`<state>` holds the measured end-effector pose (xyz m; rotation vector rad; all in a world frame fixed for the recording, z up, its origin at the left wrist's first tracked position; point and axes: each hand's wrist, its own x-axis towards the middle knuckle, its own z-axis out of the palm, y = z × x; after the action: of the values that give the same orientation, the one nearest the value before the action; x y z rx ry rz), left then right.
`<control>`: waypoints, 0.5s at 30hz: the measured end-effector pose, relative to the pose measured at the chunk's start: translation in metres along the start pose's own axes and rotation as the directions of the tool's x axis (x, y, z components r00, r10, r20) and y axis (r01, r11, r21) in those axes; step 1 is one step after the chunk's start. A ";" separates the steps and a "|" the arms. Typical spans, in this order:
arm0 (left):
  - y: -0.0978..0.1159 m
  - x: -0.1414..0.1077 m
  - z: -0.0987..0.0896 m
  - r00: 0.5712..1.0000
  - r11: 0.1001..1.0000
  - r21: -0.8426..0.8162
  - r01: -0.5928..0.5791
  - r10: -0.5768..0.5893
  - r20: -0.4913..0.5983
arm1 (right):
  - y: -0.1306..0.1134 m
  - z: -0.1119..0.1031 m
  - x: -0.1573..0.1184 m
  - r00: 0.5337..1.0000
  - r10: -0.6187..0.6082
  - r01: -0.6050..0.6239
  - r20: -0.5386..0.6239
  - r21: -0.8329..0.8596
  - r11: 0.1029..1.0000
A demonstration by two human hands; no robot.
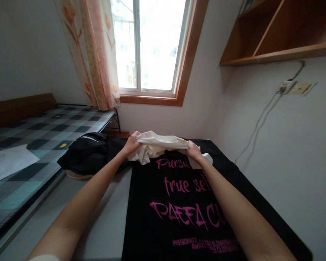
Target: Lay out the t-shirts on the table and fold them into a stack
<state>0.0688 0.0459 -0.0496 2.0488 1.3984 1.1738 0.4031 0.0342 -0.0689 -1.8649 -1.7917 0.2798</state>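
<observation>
A bunched white cloth garment [163,140] is stretched between my two hands, above the far part of a black garment. Its exact kind cannot be told from the folds. My left hand [132,143] is closed on its left end, and my right hand [194,150] grips the right end. Loose folds hang below both hands. Beneath lies a black T-shirt-like garment [152,188], spread flat with pink lettering on it. My right forearm covers part of the lettering.
A black bundle [89,154] sits left of the garments on the pale surface [103,210]. Farther left is a bed with a checked cover [81,127] and a paper sheet [11,163]. A wall shelf [277,50], outlet [288,87] and cables are on the right; a curtained window [157,47] is ahead.
</observation>
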 end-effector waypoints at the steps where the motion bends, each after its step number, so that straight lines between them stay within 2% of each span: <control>1: 0.006 0.005 -0.002 1.000 0.997 -0.079 -0.003 0.004 0.021 | 0.000 -0.007 0.006 0.997 0.029 -0.022 -0.071 0.101 0.995; 3: 0.020 0.010 -0.003 0.977 0.982 -0.189 0.017 0.024 0.211 | -0.004 -0.024 0.015 0.975 0.053 0.017 -0.215 0.310 0.951; 5: 0.032 0.010 0.000 0.902 0.986 -0.154 0.067 0.006 0.431 | -0.012 -0.043 0.020 0.955 0.056 0.098 -0.292 0.488 0.867; 6: 0.037 0.007 0.005 0.873 0.992 -0.096 0.086 -0.029 0.487 | -0.016 -0.053 0.020 0.952 0.053 0.131 -0.303 0.555 0.822; 8: 0.045 -0.001 0.017 0.858 0.993 -0.035 0.116 -0.082 0.506 | -0.026 -0.072 0.017 0.953 0.032 0.178 -0.301 0.643 0.744; 11: 0.059 -0.011 0.036 0.874 0.952 -0.217 0.217 -0.091 0.477 | -0.035 -0.098 0.008 0.935 -0.020 0.270 -0.354 0.674 0.688; 13: 0.074 -0.012 0.041 0.903 0.876 -0.387 0.289 -0.114 0.415 | -0.035 -0.115 0.003 0.895 -0.043 0.345 -0.444 0.625 0.700; 15: 0.092 -0.007 0.036 0.926 0.805 -0.507 0.306 -0.130 0.353 | -0.032 -0.135 -0.001 0.837 -0.065 0.398 -0.544 0.522 0.755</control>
<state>0.1492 0.0051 -0.0075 1.5213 0.9633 0.9662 0.4429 0.0015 0.0596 -1.0843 -1.3300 0.2252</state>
